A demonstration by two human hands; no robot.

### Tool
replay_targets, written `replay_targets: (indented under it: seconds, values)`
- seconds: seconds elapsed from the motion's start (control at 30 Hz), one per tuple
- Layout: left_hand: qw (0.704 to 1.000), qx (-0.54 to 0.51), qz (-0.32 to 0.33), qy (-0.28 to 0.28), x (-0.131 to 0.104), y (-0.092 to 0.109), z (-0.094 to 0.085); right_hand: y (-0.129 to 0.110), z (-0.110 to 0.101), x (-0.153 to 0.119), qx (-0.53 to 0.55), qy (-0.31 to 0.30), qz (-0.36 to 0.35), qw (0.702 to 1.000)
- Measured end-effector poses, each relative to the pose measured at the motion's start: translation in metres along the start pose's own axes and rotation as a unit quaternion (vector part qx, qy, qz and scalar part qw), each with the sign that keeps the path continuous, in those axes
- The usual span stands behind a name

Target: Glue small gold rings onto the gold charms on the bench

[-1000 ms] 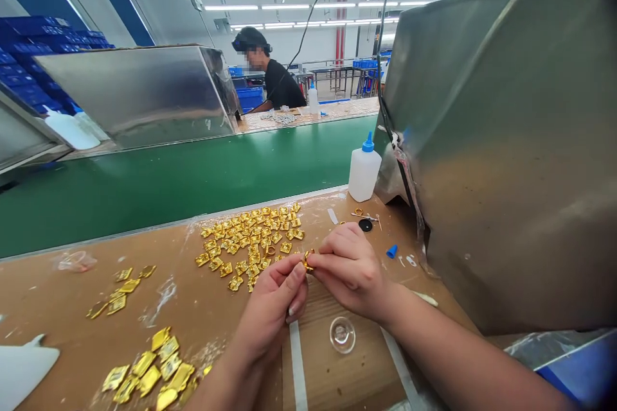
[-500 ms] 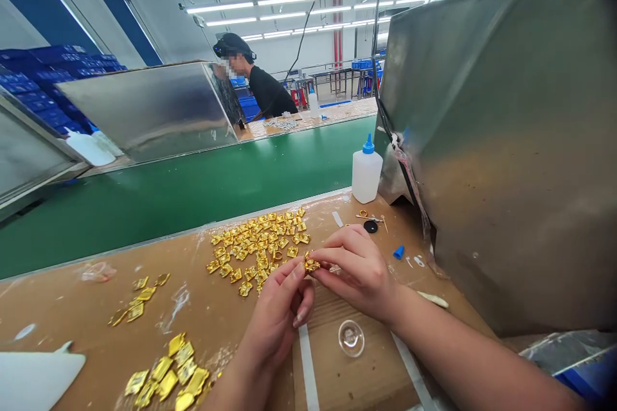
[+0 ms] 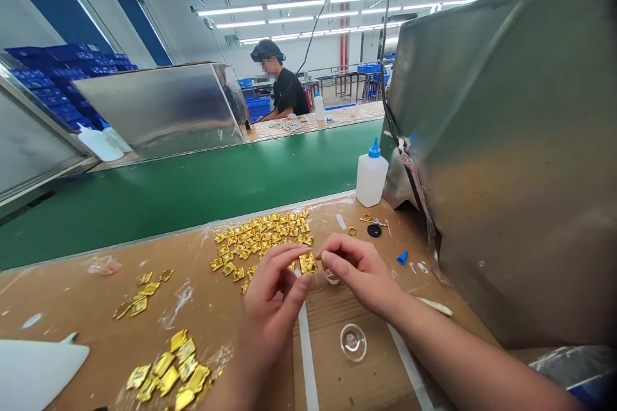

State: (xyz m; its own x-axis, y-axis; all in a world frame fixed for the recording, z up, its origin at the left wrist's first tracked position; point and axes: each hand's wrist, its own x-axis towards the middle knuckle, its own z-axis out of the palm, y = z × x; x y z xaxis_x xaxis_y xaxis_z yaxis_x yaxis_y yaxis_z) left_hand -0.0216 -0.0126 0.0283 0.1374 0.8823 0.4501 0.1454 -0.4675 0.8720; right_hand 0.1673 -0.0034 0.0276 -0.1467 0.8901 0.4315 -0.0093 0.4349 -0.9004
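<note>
Between the tips of my left hand's (image 3: 274,298) thumb and forefinger is a small square gold-coloured metal piece (image 3: 307,262) with a raised pattern. My right hand (image 3: 361,273) is just to its right, thumb and fingers bent together near the piece's edge. Whether anything sits in that pinch is hidden. Beyond my left hand, many similar gold pieces (image 3: 263,231) lie spread over the brown tabletop. A small clear round dish (image 3: 353,342) stands below my right hand, and another clear dish (image 3: 331,276) shows partly behind its fingers.
Gold pieces (image 3: 168,372) form a pile at the front left, with a smaller group (image 3: 144,295) behind. A white bottle (image 3: 371,180), black disc (image 3: 374,230) and blue cap (image 3: 402,257) are at the right. A metal panel (image 3: 511,160) borders the right; a co-worker (image 3: 289,87) sits beyond the green belt (image 3: 202,186).
My hands have moved slightly apart, and the gold piece now faces me more flatly. The partly hidden clear dish has come into sight. The co-worker has shifted back and turned.
</note>
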Motion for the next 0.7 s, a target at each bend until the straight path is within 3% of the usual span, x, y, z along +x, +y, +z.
replay_targets:
  seconds: [0.07,0.17,0.4,0.53,0.7]
  values:
    - [0.995,0.066,0.075,-0.027,-0.0008,0.0014,-0.0031,0.0007,0.0006,0.0018,0.061,-0.034,0.040,0.997]
    - [0.985,0.098,0.127,-0.057,-0.0025,0.0003,-0.0055,0.0015,0.0001,0.0022,0.123,-0.051,0.056,0.990]
    - [0.990,0.047,0.118,-0.060,-0.0027,0.0015,-0.0052,0.0026,-0.0009,-0.0002,0.128,-0.026,0.063,0.989]
    - [0.992,0.027,0.114,-0.055,-0.0016,0.0050,-0.0045,0.0051,-0.0018,-0.0017,0.086,-0.020,0.019,0.996]
    - [0.987,0.056,0.142,-0.041,-0.0029,0.0071,-0.0057,0.0071,-0.0069,-0.0041,-0.054,-0.031,-0.100,0.993]
